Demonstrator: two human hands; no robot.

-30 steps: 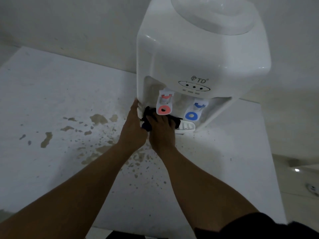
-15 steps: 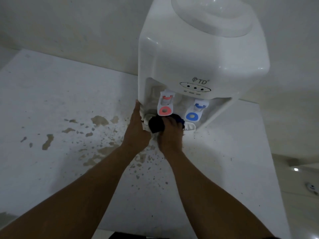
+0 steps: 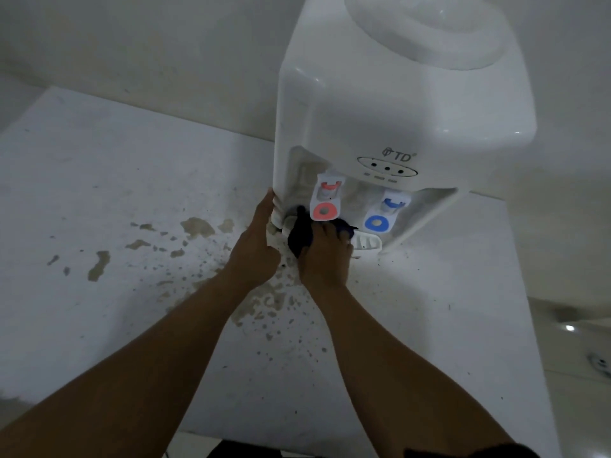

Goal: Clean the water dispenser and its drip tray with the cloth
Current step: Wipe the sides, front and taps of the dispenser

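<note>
red tap (image 3: pixel 324 206) and blue tap (image 3: pixel 380 217) overhang drip tray (image 3: pixel 365 242), stained countertop (image 3: pixel 99 226) open leftward

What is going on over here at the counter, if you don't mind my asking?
A person is cleaning a white water dispenser that stands on a stained white counter. The right hand presses a dark cloth onto the drip tray under the red tap. The left hand rests against the dispenser's lower left corner, apparently steadying it. The part of the tray below the blue tap is uncovered, and brown spots lie across the counter in front.
</note>
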